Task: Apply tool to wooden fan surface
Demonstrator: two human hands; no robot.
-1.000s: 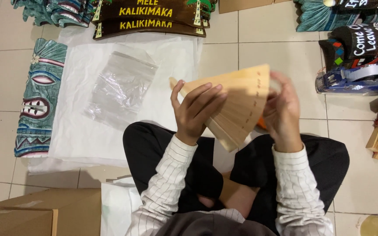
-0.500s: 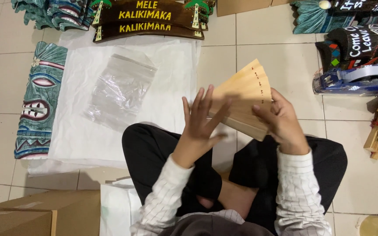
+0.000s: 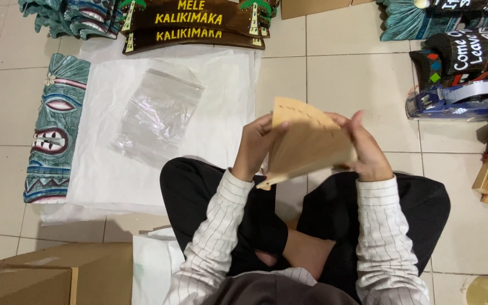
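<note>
- From above, I see my left hand [image 3: 255,149] and right hand [image 3: 368,149] holding a pale wooden fan [image 3: 306,141] between them, above my crossed legs.
- Left fingers are curled round the fan's left edge; right fingers clasp its right edge.
- To handle it well, I judge both hands should grip evenly at the edges, since the thin slats look fragile.
- A clear plastic bag [image 3: 156,113] lies flat and looks empty on white wrapping paper [image 3: 221,101], left of the fan.
- A cardboard box [image 3: 46,277] sits at lower left; I cannot tell its contents.
</note>
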